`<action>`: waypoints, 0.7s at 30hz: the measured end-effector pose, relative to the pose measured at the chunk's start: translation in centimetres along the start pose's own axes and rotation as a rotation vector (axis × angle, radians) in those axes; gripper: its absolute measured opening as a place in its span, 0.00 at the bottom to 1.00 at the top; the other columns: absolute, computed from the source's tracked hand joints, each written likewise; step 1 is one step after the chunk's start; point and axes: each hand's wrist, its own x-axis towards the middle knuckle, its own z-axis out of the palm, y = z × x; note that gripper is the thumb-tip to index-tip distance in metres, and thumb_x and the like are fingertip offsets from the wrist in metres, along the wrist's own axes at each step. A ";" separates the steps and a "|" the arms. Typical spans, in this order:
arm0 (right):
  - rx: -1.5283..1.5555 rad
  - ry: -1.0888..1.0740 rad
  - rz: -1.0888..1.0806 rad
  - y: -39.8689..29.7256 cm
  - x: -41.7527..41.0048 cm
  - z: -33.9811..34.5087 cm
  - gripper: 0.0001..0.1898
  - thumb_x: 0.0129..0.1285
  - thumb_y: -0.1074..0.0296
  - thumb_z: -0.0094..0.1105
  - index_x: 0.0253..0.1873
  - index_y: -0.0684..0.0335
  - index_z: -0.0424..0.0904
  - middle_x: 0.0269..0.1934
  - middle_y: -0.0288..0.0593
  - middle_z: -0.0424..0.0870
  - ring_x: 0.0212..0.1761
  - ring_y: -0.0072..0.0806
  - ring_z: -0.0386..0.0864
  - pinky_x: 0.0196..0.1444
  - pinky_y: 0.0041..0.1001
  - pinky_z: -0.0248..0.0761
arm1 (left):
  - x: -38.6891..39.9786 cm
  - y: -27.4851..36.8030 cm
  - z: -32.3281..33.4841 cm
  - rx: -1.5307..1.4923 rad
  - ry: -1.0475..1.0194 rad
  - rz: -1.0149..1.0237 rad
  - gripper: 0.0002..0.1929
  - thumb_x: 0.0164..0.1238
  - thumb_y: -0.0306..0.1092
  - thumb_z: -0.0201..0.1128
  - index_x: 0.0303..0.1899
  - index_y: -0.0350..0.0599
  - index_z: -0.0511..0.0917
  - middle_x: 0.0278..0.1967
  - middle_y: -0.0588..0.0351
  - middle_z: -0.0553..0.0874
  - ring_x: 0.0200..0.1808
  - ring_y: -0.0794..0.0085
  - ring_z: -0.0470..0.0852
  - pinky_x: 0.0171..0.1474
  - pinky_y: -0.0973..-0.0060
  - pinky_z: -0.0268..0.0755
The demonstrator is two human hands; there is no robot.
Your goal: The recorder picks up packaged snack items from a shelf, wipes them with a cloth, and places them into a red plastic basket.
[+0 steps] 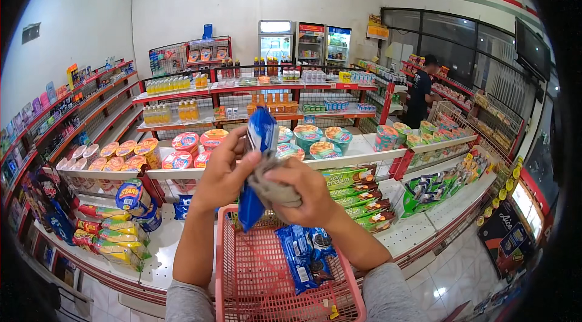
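My left hand (pixel 227 172) grips a blue biscuit packet (pixel 251 204), which stands nearly upright above the basket. A bunched grey-beige cloth (pixel 275 181) is in my right hand (pixel 302 190), pressed against the packet's side. Below my hands is a pink plastic basket (pixel 248 272), its front edge cut off by the picture. Blue Oreo packets (pixel 304 254) lie in its right half, partly hidden by my right forearm.
A white perforated shelf (pixel 163 249) holds Ritz packs (pixel 109 235) at left and green biscuit packs (pixel 359 195) at right. Instant-noodle cups (pixel 309 135) line the upper shelf. Farther back, a person (pixel 420 90) stands by the right-hand racks.
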 end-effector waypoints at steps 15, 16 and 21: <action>-0.050 -0.034 -0.093 0.5 0.4 -0.8 0.25 0.43 0.70 0.75 0.51 0.55 0.84 0.35 0.42 0.79 0.30 0.35 0.81 0.28 0.31 0.75 | 1.5 -0.2 2.0 -0.396 0.352 -0.189 0.25 0.80 0.51 0.45 0.57 0.34 0.72 0.42 0.51 0.86 0.35 0.74 0.86 0.35 0.77 0.81; -0.053 -0.032 -0.093 0.4 0.4 -1.0 0.25 0.43 0.70 0.75 0.51 0.55 0.84 0.35 0.42 0.79 0.30 0.35 0.81 0.28 0.31 0.75 | 1.2 -0.3 1.8 -0.359 0.281 -0.231 0.22 0.80 0.47 0.47 0.57 0.36 0.72 0.46 0.51 0.84 0.39 0.74 0.85 0.38 0.79 0.80; -0.096 0.063 -0.051 1.2 0.4 -1.2 0.28 0.39 0.73 0.74 0.52 0.57 0.82 0.36 0.45 0.80 0.29 0.37 0.80 0.29 0.31 0.75 | 0.2 0.0 2.0 -0.110 0.077 -0.158 0.20 0.80 0.39 0.52 0.63 0.35 0.70 0.47 0.60 0.82 0.46 0.83 0.77 0.50 0.82 0.72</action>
